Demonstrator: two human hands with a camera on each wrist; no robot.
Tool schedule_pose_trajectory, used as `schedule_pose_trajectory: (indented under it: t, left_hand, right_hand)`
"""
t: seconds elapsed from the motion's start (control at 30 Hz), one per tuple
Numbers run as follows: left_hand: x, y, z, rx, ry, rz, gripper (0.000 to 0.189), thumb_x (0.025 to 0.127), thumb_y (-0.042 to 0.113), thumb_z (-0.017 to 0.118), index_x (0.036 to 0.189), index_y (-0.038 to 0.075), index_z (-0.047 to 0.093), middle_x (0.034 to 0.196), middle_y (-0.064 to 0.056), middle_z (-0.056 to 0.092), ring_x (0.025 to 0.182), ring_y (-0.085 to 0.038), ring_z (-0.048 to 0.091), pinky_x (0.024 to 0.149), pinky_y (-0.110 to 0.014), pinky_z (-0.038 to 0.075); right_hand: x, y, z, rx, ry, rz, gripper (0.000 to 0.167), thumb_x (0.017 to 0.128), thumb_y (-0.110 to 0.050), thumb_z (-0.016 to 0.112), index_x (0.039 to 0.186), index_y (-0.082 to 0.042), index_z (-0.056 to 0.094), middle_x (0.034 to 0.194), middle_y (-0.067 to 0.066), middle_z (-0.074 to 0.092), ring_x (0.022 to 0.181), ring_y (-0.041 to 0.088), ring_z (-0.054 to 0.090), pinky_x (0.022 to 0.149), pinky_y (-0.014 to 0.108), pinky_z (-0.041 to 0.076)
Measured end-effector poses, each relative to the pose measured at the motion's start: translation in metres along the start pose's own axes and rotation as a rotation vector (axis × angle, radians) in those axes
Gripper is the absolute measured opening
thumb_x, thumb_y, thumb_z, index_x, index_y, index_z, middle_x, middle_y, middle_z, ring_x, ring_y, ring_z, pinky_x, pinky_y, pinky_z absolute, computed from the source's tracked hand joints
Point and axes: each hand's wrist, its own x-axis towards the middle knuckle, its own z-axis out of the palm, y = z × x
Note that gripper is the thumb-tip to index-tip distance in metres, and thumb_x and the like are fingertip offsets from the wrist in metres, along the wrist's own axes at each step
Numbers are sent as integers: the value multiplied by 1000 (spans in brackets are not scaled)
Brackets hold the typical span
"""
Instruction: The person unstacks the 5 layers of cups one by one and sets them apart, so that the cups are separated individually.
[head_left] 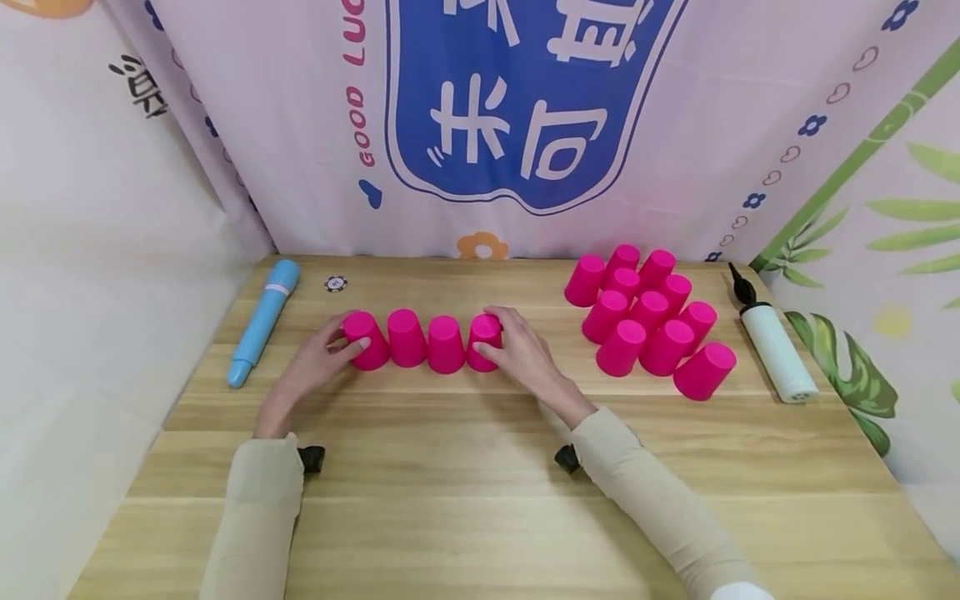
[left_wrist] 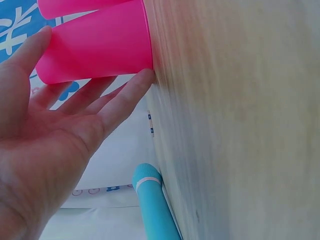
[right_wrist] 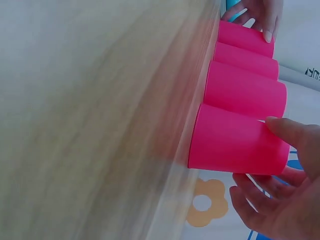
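Several pink cups stand upside down in a short row across the table. At the row's left end, my left hand (head_left: 324,354) holds the outermost pink cup (head_left: 367,342), thumb on its near side and fingers along its outer side. My right hand (head_left: 521,350) has the right-end cup (head_left: 483,343) between thumb and fingers. Between these two stand a second cup (head_left: 407,339) and a third cup (head_left: 446,346), untouched by either hand. In the right wrist view the right-end cup (right_wrist: 235,142) rests with its rim on the table, its neighbours close beside it.
At the right, more upside-down pink cups (head_left: 649,312) stand in a cluster, beside a white hand pump (head_left: 777,350) with a black nozzle. A blue pump-like tube (head_left: 264,321) and a small round chip (head_left: 336,284) lie at the left. Behind the table (head_left: 450,500) hangs a printed curtain (head_left: 300,167).
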Motion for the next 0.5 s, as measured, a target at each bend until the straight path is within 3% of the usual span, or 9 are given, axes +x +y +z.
schedule_pose_trajectory:
  t: [0.33,0.5]
  left_hand:
    - [0,2,-2,-7,-8,12,70,96,39,58,151,9,27,145,-23,39,131,-47,38,102,-57,40]
    - [1,2,-1,-6,-15,6,71,96,40,57,152,10,26,146,-22,38,132,-46,37,102,-57,40]
  right_hand:
    - [-15,-2,-22,-13,92,-42,55,82,-28,77,129,-8,56,115,10,58,96,22,61,73,38,57]
    - [-30,2,-37,-39,133,-54,56,82,-29,78,129,-8,57,117,10,59,97,23,61,73,37,56]
